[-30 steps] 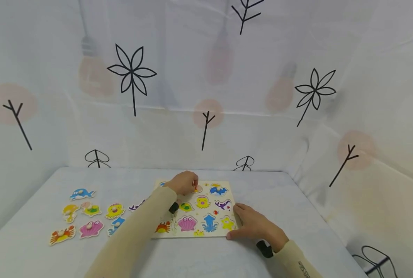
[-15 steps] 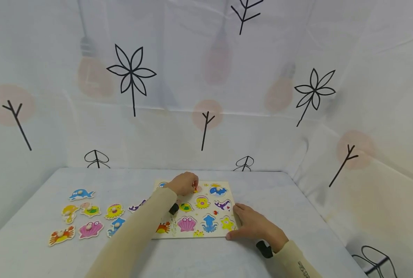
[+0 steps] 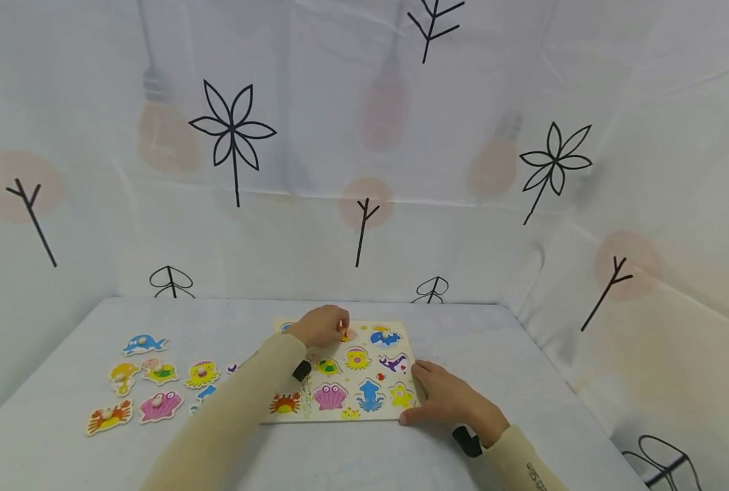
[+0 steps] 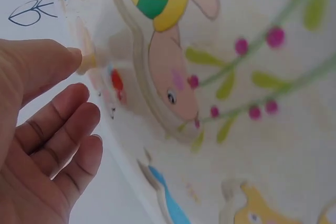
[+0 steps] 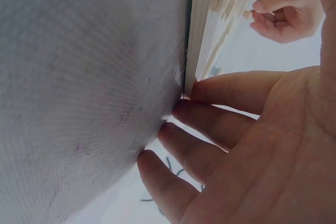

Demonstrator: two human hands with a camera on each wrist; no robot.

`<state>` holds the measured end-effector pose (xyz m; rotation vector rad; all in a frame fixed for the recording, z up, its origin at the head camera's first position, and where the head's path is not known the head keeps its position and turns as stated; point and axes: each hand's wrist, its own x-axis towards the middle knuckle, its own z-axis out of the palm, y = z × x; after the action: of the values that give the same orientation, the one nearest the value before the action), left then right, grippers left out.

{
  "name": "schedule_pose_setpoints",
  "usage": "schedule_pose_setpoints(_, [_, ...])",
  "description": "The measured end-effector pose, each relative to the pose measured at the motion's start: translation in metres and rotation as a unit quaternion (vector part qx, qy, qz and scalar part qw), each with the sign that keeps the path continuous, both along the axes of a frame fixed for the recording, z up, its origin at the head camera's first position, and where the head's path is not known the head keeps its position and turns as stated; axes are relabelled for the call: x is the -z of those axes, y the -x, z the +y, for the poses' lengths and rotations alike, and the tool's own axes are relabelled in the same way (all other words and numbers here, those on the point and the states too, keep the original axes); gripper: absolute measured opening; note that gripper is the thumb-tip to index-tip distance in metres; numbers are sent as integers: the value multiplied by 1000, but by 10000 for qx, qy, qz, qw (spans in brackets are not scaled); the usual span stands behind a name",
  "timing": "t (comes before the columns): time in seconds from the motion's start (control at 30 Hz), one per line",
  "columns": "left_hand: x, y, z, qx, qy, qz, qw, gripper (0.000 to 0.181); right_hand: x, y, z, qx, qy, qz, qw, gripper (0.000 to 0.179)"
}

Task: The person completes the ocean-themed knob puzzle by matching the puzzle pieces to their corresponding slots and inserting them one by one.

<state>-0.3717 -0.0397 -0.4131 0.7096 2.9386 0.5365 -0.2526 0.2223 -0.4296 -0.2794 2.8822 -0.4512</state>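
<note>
While the right hand (image 3: 440,394), fingers extended, touches the board (image 3: 364,374), the left hand (image 3: 320,326) seemingly pinches a knob (image 4: 88,63).

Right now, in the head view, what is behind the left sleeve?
Parts of a blue piece, a purple piece and the puzzle board show beside the left sleeve; their covered parts cannot be seen.
</note>
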Motion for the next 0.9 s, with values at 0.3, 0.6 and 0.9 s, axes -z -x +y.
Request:
schedule_pose_setpoints(0.3, [-16,-17,-22,480,195,429,9977,18,0,1,0,142,-86,-36,9999,111])
schedule_pose_setpoints(0.6, [-29,-44,-52,799,192,783,9935,21,2,1,5,1,-13,-31,10000,110])
schedule_pose_setpoints(0.9, [-27,-66,-93,544,164,755,9955,20,-1,-3,5,-135,136,12,9998,108])
